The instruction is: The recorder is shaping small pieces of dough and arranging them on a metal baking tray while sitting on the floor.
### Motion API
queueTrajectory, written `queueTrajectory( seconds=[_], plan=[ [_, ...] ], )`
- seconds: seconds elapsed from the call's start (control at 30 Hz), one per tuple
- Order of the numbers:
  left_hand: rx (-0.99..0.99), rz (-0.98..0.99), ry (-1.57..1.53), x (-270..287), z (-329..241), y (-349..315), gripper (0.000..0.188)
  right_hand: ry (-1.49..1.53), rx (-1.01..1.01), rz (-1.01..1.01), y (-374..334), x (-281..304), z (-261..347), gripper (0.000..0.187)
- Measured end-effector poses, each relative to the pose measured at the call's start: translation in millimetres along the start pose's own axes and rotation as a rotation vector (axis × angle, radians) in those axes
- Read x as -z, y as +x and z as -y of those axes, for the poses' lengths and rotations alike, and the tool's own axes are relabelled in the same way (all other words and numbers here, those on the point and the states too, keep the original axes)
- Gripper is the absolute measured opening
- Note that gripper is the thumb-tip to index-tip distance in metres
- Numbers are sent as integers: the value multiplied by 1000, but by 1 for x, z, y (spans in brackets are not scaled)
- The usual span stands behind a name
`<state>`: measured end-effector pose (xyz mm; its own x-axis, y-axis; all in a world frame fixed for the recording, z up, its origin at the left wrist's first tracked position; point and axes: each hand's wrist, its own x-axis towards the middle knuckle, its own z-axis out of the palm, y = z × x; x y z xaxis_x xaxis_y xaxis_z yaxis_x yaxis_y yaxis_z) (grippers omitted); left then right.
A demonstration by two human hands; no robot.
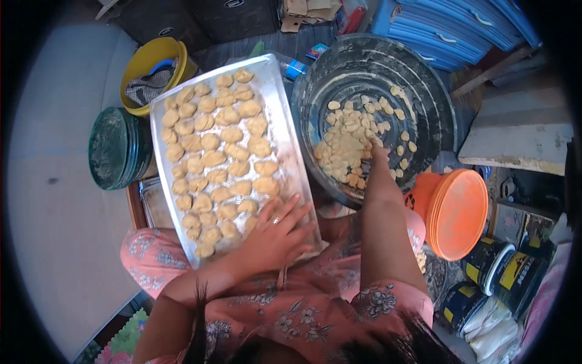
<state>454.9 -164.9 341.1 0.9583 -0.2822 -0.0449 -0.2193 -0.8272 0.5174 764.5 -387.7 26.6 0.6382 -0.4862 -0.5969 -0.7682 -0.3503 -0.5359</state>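
Observation:
A metal baking tray (292, 164) lies tilted across my lap, covered with rows of tan dough lumps (231, 134). My left hand (282, 230) rests on its near right corner, fingers spread, beside the closest lumps. To the right stands a wide black basin (424, 91), dusted pale inside. In it is a heap of small, flat, round dough pieces (345, 136), with more scattered around. My right hand (377, 149) reaches down into the basin at the right side of this heap. Its fingers are mostly hidden, so I cannot see what they hold.
A yellow bucket (185, 64) with cloth inside and a green lidded bucket (109, 148) stand left of the tray. An orange bucket (461, 215) is close to my right forearm. Blue plastic drawers (436, 30) rise behind the basin. Dark paint tubs (515, 273) sit at the right.

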Motion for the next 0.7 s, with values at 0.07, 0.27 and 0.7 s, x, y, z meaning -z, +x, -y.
queueTrajectory(
  seconds=[0.07,0.27,0.7],
  plan=[
    [-47,32,-47,4,6,13,42,194,-11,52,71,10,-2,105],
    [100,17,-74,6,9,16,31,-540,395,32,-31,-39,66,80],
    [-341,-144,-286,-21,-89,160,55,-599,928,36,-48,43,91,41]
  ],
)
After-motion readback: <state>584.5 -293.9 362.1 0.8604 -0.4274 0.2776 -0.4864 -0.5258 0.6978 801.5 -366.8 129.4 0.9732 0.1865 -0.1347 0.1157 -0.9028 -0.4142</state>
